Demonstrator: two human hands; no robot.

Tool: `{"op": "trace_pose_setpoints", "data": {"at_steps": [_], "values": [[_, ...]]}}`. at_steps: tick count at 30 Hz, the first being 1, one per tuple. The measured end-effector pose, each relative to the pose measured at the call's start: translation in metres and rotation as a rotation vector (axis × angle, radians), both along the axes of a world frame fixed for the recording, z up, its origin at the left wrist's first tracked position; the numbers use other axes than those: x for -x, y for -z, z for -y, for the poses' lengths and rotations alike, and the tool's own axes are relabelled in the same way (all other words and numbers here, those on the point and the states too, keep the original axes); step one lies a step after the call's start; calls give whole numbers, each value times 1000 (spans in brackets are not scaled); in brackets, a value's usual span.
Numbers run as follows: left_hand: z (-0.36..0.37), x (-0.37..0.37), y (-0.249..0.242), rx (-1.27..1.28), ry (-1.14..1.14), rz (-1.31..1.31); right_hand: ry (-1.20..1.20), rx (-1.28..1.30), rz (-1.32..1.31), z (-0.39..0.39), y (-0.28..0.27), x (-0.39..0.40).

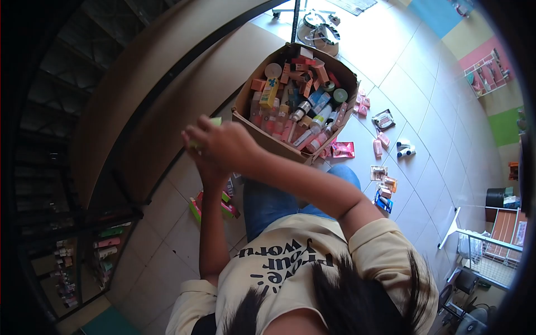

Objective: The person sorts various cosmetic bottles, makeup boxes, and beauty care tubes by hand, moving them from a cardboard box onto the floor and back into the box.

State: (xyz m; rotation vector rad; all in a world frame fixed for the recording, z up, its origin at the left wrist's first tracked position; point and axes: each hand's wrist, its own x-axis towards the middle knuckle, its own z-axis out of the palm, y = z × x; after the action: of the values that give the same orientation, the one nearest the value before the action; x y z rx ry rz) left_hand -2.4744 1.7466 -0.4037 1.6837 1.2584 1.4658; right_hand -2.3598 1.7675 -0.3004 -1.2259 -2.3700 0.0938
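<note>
Farthest left of the fingers, beyond a brown curved panel [131, 92], small packs [106, 243] stand on shelving down toward the body's side. Nearer, below the fingers and a little to their right, a green-and-red carton [196, 207] lies on the tiled floor [167, 245], partly behind the left forearm.

The left hand [203, 166] comes up from underneath and is mostly covered, so how its fingers are set cannot be told. The right hand [231, 144] crosses over it, fingers bent and apparently pinching a pale-green item [216, 120]. That item sits right at the fingertips, one end poking out past them on the far side; its long axis is too hidden and blurred to read.

Just right of the fingers and slightly beyond is the open cardboard box [268, 139], the right hand being the nearer to its rim. Inside, on the side toward the fingers, a yellow carton [269, 92] leans with its long axis pointing away from the body.

Well to the right, pink packets [343, 149] and dark-capped bottles [406, 148] lie on the floor.
</note>
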Motion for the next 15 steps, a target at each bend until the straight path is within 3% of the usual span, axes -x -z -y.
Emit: {"op": "trace_pose_setpoints", "data": {"at_steps": [3,5,11,14,15], "values": [[38,20,24,68,-187,144,-124,50,-123,26,20,28],[72,39,37,180,-193,144,-179,137,-127,53,34,42],[147,78,82,704,212,17,-207,827,-279,85,111,12],[154,51,88,852,279,-171,-120,855,-455,111,167,-16],[151,46,86,826,291,-236,36,832,-478,118,175,-15]]}}
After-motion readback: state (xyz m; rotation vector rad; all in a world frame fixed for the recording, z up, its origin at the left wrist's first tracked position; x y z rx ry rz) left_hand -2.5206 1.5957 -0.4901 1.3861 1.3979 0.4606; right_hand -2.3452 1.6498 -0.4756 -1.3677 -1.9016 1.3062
